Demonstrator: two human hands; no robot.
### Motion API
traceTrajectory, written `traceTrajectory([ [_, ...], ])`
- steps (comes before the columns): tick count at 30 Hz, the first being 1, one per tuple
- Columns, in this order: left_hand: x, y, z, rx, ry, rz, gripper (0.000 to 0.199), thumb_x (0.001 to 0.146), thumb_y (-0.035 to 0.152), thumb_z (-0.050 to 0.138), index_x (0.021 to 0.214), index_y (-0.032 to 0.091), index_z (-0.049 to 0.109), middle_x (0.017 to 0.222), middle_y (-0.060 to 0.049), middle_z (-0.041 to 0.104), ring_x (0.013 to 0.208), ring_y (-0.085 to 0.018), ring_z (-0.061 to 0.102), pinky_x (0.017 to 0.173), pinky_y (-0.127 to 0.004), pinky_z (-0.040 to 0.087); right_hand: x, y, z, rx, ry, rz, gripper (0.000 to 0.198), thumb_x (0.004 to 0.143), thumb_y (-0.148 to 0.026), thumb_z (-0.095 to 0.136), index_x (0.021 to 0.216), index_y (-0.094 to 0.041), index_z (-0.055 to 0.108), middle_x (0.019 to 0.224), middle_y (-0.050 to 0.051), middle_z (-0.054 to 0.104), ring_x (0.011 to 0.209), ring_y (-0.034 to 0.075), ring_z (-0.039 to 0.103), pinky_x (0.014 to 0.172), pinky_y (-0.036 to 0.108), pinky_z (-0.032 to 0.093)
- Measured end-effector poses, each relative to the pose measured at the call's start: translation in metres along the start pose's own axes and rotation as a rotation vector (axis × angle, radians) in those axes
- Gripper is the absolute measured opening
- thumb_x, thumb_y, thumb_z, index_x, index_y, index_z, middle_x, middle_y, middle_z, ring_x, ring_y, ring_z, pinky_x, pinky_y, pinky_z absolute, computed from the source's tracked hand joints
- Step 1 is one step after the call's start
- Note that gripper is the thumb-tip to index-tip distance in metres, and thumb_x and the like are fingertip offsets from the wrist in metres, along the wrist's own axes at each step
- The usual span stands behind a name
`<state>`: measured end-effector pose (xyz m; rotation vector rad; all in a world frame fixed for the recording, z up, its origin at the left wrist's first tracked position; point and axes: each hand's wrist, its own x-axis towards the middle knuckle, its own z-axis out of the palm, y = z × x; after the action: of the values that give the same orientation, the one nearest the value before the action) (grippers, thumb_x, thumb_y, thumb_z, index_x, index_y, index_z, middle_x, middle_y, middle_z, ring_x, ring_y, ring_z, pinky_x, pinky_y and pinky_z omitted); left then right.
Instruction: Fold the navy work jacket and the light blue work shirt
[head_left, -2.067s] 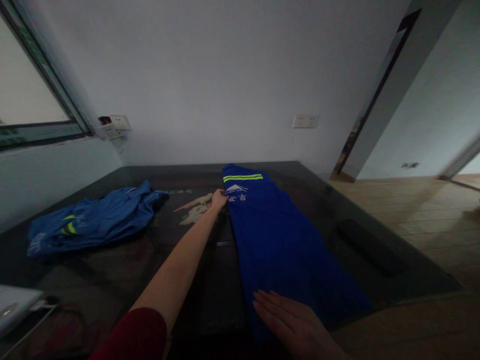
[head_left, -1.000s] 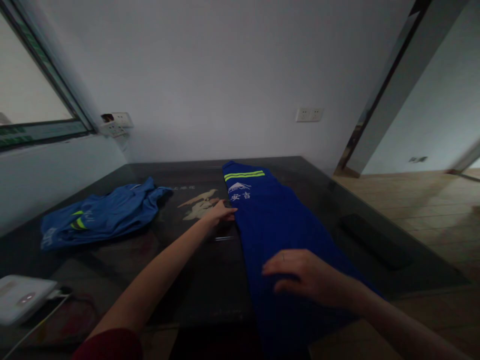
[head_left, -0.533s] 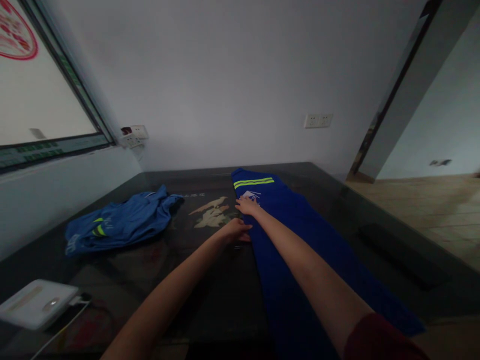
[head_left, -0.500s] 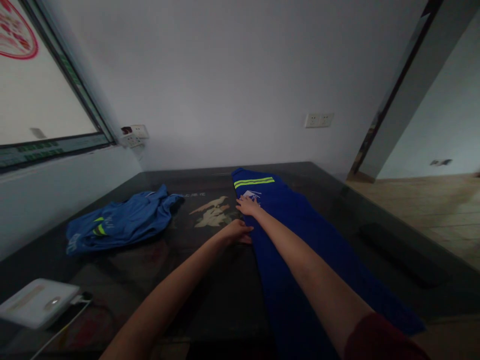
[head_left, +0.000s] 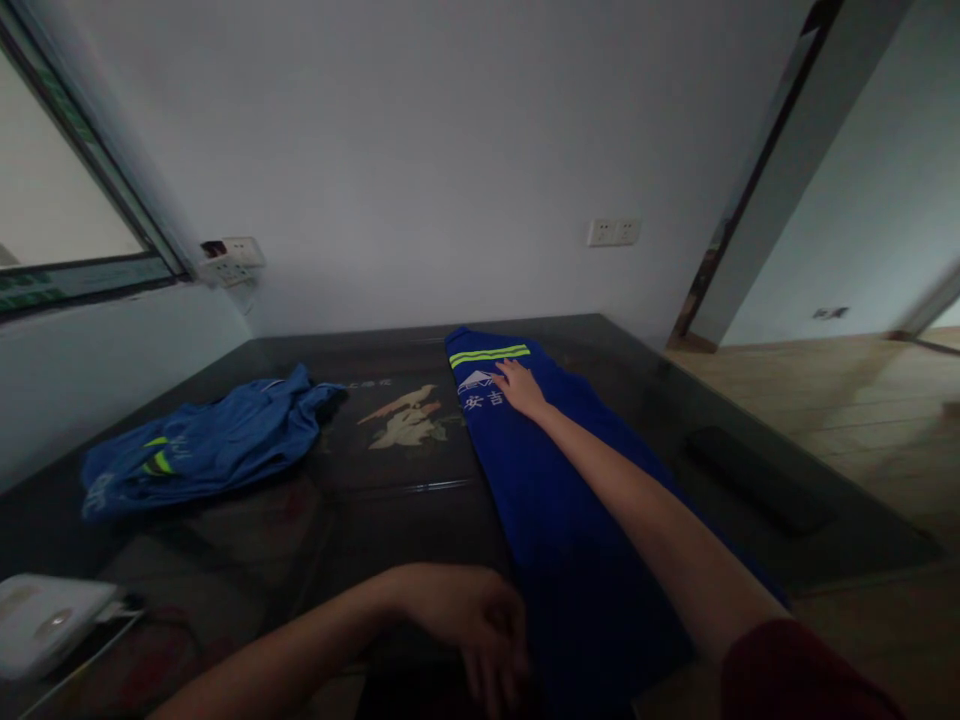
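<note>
A long royal-blue work garment (head_left: 555, 490) lies folded lengthwise on the dark table (head_left: 405, 520), with a yellow-green reflective stripe and white logo and lettering at its far end. My right hand (head_left: 521, 390) rests flat on it beside the logo, fingers spread. Close to me, at the garment's left edge, is my left hand (head_left: 469, 610). Its fingers hang down loosely bent and somewhat blurred, with nothing visible in them; whether they touch the cloth I cannot tell.
Another blue garment (head_left: 217, 440) lies crumpled on the table's left side. A white box-shaped device (head_left: 56, 620) with a cable sits at the near left. At the right is a long dark object (head_left: 754, 480). Wall sockets (head_left: 613, 232) are behind the table.
My left hand has moved from the garment's upper left edge down toward me. My right hand has shifted slightly right on the cloth, uncovering the lettering. The view has turned a little right.
</note>
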<state>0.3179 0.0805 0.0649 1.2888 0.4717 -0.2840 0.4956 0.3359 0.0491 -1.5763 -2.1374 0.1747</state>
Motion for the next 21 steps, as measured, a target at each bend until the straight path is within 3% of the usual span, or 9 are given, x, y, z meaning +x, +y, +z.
traceTrajectory([
  [2,-0.012,0.016,0.001,0.165,-0.093,-0.012,0.033,0.076,0.049,0.067,0.087,0.019,0.062,0.071,-0.001,0.067,0.058,-0.015,0.066,0.057,-0.026,0.052,-0.008,0.031,-0.015,-0.049,0.000,0.016,0.054,0.098,-0.043,0.030,0.140,-0.012,0.042,0.149,0.015,0.034,0.140,0.024,0.025,0.113,0.041,0.021],
  [3,-0.014,0.026,-0.003,0.230,-0.052,0.025,0.033,0.079,0.049,0.063,0.094,0.019,0.061,0.074,-0.002,0.068,0.062,-0.016,0.067,0.060,-0.027,0.052,-0.013,0.045,-0.021,-0.085,-0.011,0.024,0.054,0.098,-0.042,0.031,0.140,-0.010,0.042,0.149,0.016,0.035,0.140,0.023,0.026,0.113,0.039,0.021],
  [5,-0.010,0.043,-0.015,0.387,0.231,0.157,0.033,0.088,0.047,0.050,0.103,0.019,0.059,0.085,-0.005,0.070,0.074,-0.017,0.069,0.068,-0.030,0.054,-0.023,0.070,-0.027,-0.160,-0.043,0.039,0.054,0.098,-0.040,0.032,0.140,-0.008,0.041,0.149,0.017,0.034,0.140,0.023,0.026,0.113,0.036,0.021],
  [7,0.008,0.051,-0.032,0.675,0.667,0.293,0.031,0.093,0.041,0.042,0.107,0.018,0.059,0.102,-0.009,0.069,0.095,-0.020,0.066,0.086,-0.035,0.051,-0.032,0.090,-0.029,-0.213,-0.074,0.056,0.055,0.097,-0.041,0.034,0.141,-0.008,0.040,0.150,0.017,0.033,0.140,0.024,0.025,0.113,0.039,0.021],
  [8,0.021,0.050,-0.040,0.852,0.832,0.339,0.030,0.093,0.037,0.044,0.111,0.018,0.059,0.116,-0.011,0.065,0.111,-0.022,0.059,0.097,-0.039,0.044,-0.036,0.097,-0.028,-0.227,-0.085,0.066,0.056,0.097,-0.041,0.034,0.141,-0.008,0.039,0.150,0.017,0.032,0.140,0.026,0.024,0.113,0.042,0.021],
  [9,0.033,0.045,-0.047,1.019,0.910,0.359,0.032,0.092,0.035,0.046,0.117,0.019,0.057,0.130,-0.012,0.057,0.125,-0.024,0.049,0.107,-0.044,0.034,-0.040,0.104,-0.027,-0.236,-0.093,0.076,0.057,0.096,-0.043,0.035,0.142,-0.009,0.039,0.150,0.017,0.032,0.141,0.027,0.023,0.113,0.045,0.020],
  [12,0.062,0.023,-0.061,1.306,0.853,0.312,0.045,0.093,0.040,0.043,0.136,0.026,0.045,0.149,-0.010,0.037,0.140,-0.026,0.027,0.113,-0.054,0.016,-0.048,0.121,-0.024,-0.263,-0.096,0.100,0.058,0.096,-0.046,0.033,0.143,-0.012,0.037,0.150,0.015,0.032,0.141,0.027,0.021,0.112,0.052,0.017],
  [17,0.065,0.006,-0.062,1.400,0.783,0.281,0.051,0.095,0.048,0.033,0.144,0.031,0.033,0.153,-0.008,0.028,0.142,-0.026,0.022,0.113,-0.055,0.013,-0.052,0.141,-0.019,-0.253,-0.044,0.184,0.060,0.097,-0.049,0.026,0.146,-0.015,0.031,0.153,0.013,0.026,0.141,0.025,0.022,0.112,0.049,0.020],
  [21,0.058,0.009,-0.051,1.410,0.747,0.290,0.054,0.094,0.050,0.034,0.145,0.029,0.031,0.154,-0.009,0.025,0.142,-0.027,0.020,0.113,-0.056,0.011,-0.050,0.143,-0.018,-0.244,-0.107,0.197,0.062,0.096,-0.051,0.024,0.147,-0.016,0.028,0.154,0.013,0.022,0.142,0.026,0.020,0.111,0.054,0.018],
])
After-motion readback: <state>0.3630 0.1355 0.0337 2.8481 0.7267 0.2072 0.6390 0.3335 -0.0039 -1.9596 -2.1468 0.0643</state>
